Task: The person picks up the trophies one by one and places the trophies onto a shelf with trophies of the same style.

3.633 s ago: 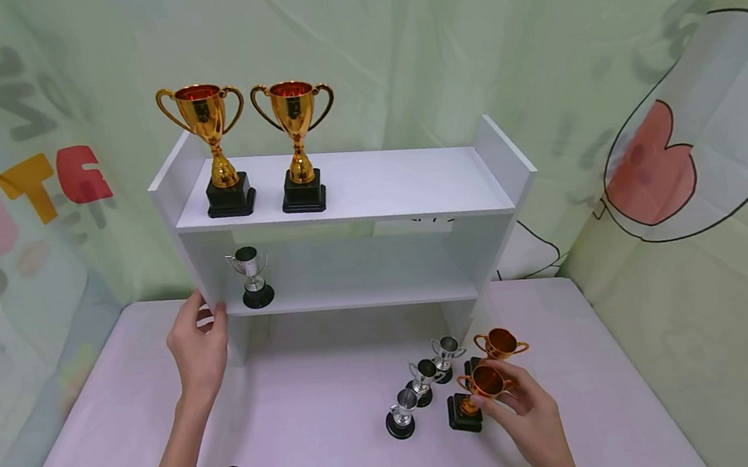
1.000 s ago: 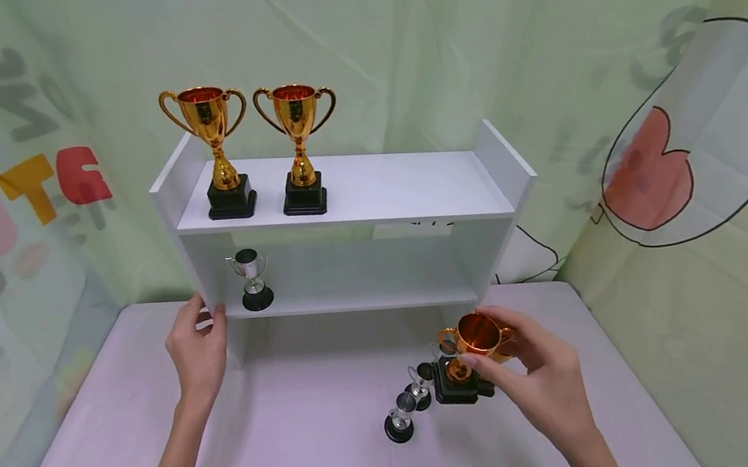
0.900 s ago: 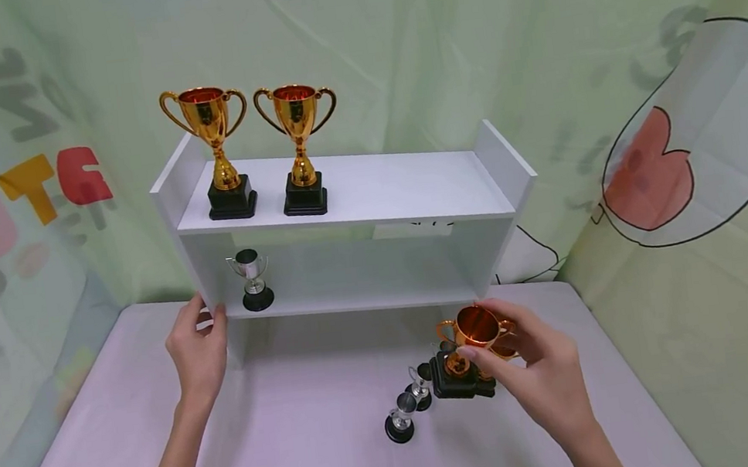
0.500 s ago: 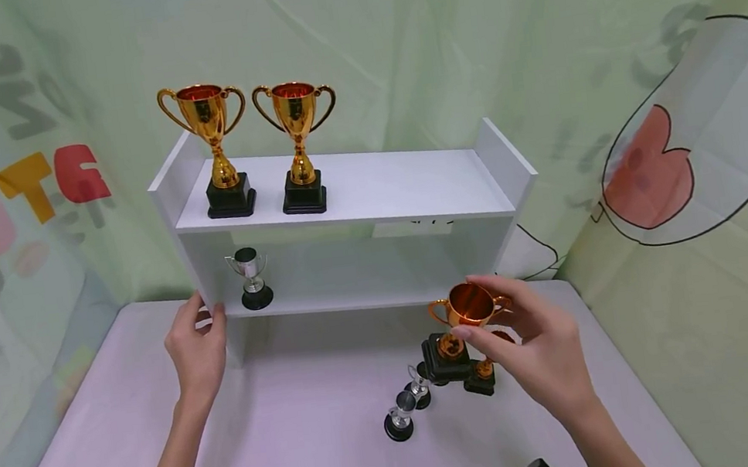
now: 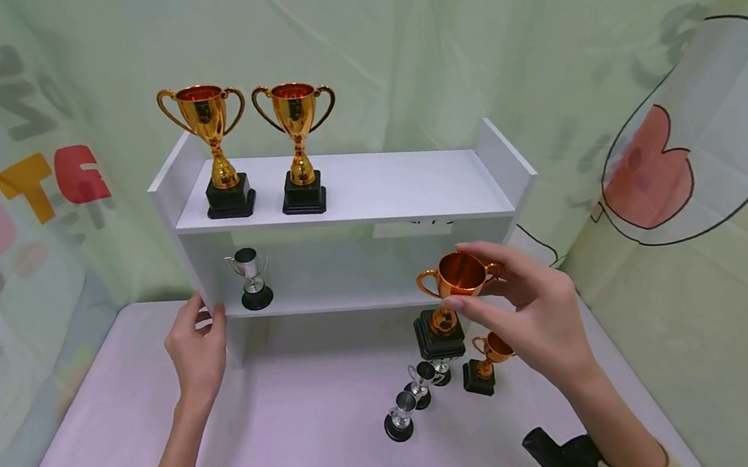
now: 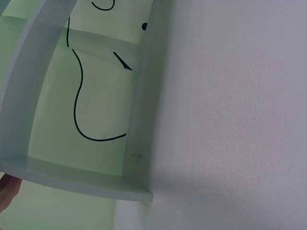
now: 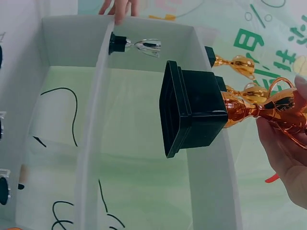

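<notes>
My right hand (image 5: 485,282) pinches the cup of a copper trophy (image 5: 458,274) on a black base (image 5: 439,334), held upright in the air in front of the white shelf's (image 5: 341,191) lower level, near its right end. In the right wrist view the trophy's black base (image 7: 192,112) points at the shelf. My left hand (image 5: 199,325) grips the front edge of the shelf's left side wall. Two tall gold trophies (image 5: 212,148) (image 5: 298,145) stand on the top board. One small silver trophy (image 5: 251,276) stands on the lower board at the left.
On the pale table (image 5: 300,429) below my right hand stand three small silver trophies (image 5: 399,413) (image 5: 423,383) (image 5: 441,371) and a small copper one (image 5: 488,360). Green printed cloth hangs behind and beside the table. The left wrist view shows only the shelf's frame (image 6: 139,120) and the table.
My right hand has lifted the copper trophy off the table, up and away from me towards the shelf's lower level. The small copper trophy behind it now shows. My left hand has stayed put.
</notes>
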The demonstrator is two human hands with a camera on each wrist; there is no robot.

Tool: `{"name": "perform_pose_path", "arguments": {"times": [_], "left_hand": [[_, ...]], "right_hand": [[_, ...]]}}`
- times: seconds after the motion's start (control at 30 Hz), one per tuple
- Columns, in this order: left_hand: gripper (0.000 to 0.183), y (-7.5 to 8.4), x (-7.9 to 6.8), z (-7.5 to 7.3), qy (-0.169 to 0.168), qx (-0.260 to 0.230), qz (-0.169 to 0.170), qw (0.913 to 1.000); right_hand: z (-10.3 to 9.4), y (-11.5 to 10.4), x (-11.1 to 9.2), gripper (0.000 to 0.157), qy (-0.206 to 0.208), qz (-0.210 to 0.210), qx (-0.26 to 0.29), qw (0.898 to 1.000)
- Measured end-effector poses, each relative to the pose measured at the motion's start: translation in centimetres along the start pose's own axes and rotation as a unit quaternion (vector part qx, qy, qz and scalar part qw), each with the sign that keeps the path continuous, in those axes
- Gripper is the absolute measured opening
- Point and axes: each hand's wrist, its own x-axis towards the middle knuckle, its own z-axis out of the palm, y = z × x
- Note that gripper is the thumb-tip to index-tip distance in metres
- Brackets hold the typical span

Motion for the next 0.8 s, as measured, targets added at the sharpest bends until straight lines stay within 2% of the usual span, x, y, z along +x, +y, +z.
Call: {"name": "perform_pose_path", "arguments": {"times": [0.6,0.8], "left_hand": [[0.034,0.1,-0.1,-0.1,-0.004,-0.003,0.001,1.0],[0.034,0.1,0.0,-0.1,-0.003,-0.003,0.0,1.0]], "right_hand": [[0.0,-1.5,3.5,0.054,-0.017,-0.011,0.013,1.0],[0.0,-2.3,5.0,0.051,-0.015,-0.009,0.048,0.999]]}}
